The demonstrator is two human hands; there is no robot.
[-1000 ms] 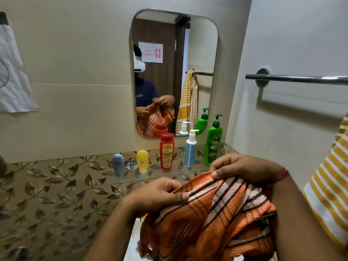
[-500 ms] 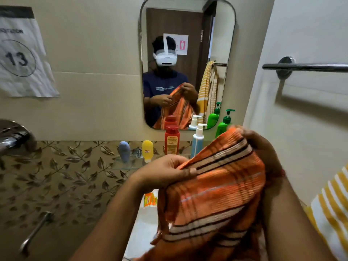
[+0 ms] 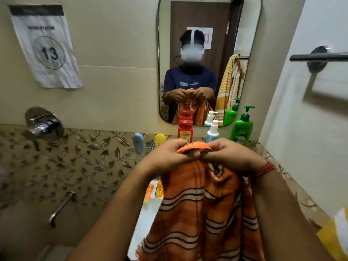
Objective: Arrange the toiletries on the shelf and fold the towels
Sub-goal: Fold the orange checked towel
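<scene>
In the head view, the left hand (image 3: 165, 157) and right hand (image 3: 228, 157) are pinching the towel (image 3: 203, 208) by its top edge, knuckles nearly touching; the cloth is hanging below the pinch. Beyond it, bottles are standing on the shelf (image 3: 139, 155). This looks like the folding step; next, the halves probably need aligning.

Cream tiled wall (image 3: 116, 53) with mirror (image 3: 243, 34), leaf-pattern border (image 3: 75, 162), chrome tap (image 3: 42, 127), paper sign (image 3: 46, 48).
</scene>
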